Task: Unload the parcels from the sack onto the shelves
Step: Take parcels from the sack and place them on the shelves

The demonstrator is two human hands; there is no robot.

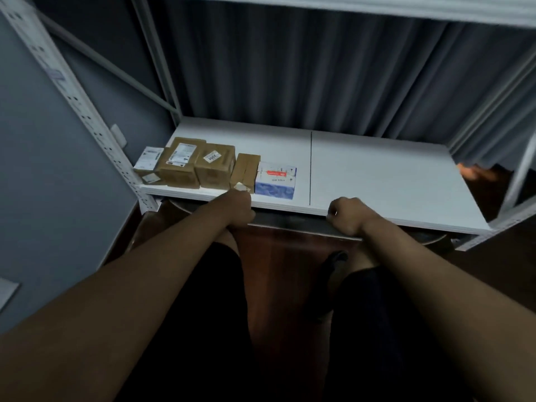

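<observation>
Several parcels stand in a row at the left front of the white shelf (377,175): a small labelled box (148,162), two brown cartons (181,163) (216,168), a narrow brown box (245,171) and a blue-and-white box (275,181). My left hand (239,208) is at the shelf's front edge just below the narrow brown box, fingers curled, with nothing seen in it. My right hand (346,216) is a loose fist against the front edge further right, also holding nothing visible. The sack is out of view.
A grey curtain (319,76) hangs behind the shelf. A perforated metal upright (87,117) rises at the left, and another shelf board (348,7) runs overhead. Below are a dark wooden floor (284,274) and my legs. Something orange (472,171) shows at the far right.
</observation>
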